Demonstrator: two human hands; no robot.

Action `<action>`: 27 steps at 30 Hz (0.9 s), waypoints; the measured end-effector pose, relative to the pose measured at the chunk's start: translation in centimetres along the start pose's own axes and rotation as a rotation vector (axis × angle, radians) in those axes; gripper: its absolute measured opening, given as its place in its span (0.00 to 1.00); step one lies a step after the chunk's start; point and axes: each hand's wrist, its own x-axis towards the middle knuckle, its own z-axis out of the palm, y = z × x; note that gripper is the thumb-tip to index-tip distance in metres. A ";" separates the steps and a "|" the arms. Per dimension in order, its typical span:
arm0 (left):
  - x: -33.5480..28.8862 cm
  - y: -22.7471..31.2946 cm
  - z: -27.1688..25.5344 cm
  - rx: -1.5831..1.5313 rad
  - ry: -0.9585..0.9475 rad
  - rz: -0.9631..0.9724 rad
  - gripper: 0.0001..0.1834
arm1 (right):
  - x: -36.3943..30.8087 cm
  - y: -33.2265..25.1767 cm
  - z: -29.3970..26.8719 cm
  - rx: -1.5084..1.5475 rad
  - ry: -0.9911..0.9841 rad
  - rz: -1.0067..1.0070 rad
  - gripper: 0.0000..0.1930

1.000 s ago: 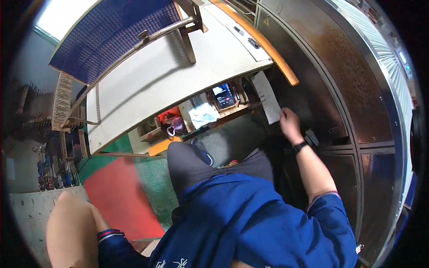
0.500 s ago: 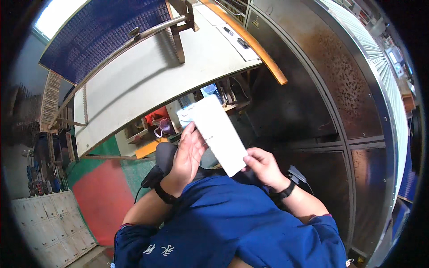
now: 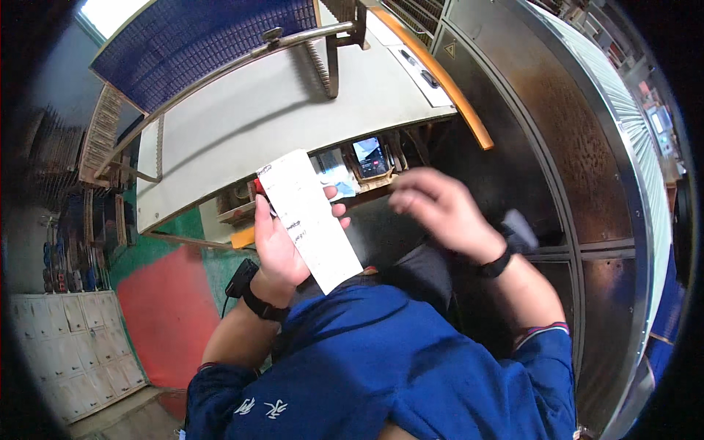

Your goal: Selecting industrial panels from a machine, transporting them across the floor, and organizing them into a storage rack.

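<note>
My left hand [image 3: 273, 253] is closed round a long white paper pad [image 3: 312, 227], thumb at its left edge and fingertips showing at its right. Dark handwriting marks the face of the pad, which tilts in front of my lap. Apart from the pad, my right hand [image 3: 447, 213] is raised to the right, smeared by motion; its fingers look bent, but whether they hold anything is unclear. A smartphone [image 3: 370, 158] with a lit screen stands in the open shelf under the table edge, ahead of my right hand.
Ahead is a white-topped worktable [image 3: 227, 125] with a blue panel on a metal rack [image 3: 198, 48] above it. An orange curved strip [image 3: 447, 84] borders its right side, beside a pen [image 3: 406, 58]. Dark metal cabinets [image 3: 499, 147] stand at right, pale lockers [image 3: 73, 345] at lower left.
My right hand has let go of the paper pad and moved up and right. My left hand has shifted left and down with the pad, whose written face now shows.
</note>
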 end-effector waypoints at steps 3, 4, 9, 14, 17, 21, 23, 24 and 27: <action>-0.1 1.0 -0.1 0.058 0.032 -0.009 0.48 | 3.3 -5.5 -7.1 -0.601 0.349 -0.397 0.12; -0.2 1.2 -0.2 0.031 0.021 0.006 0.46 | 4.5 -7.8 -9.3 -0.586 0.366 -0.423 0.13; 0.6 1.4 0.1 0.028 -0.019 0.004 0.44 | 9.0 -10.9 -22.6 -1.422 0.571 -0.347 0.20; 0.5 2.1 0.9 0.048 -0.042 0.028 0.45 | 11.3 -8.0 -29.1 -1.677 0.430 0.286 0.32; 0.7 2.4 1.7 0.084 -0.016 0.037 0.44 | 12.2 -5.1 -32.4 -1.757 0.370 0.257 0.37; 1.0 2.7 1.5 0.062 -0.032 0.039 0.43 | 12.7 -6.4 -32.2 -1.692 0.289 0.264 0.39; 1.3 2.6 1.4 0.068 -0.053 0.052 0.43 | 12.5 -6.5 -31.7 -1.676 0.304 0.217 0.39; 1.4 2.6 1.4 0.067 -0.051 0.047 0.43 | 12.5 -6.6 -31.3 -1.675 0.302 0.223 0.39; 1.9 2.5 1.4 0.083 -0.069 0.044 0.44 | 12.2 -6.3 -31.2 -1.665 0.350 0.210 0.38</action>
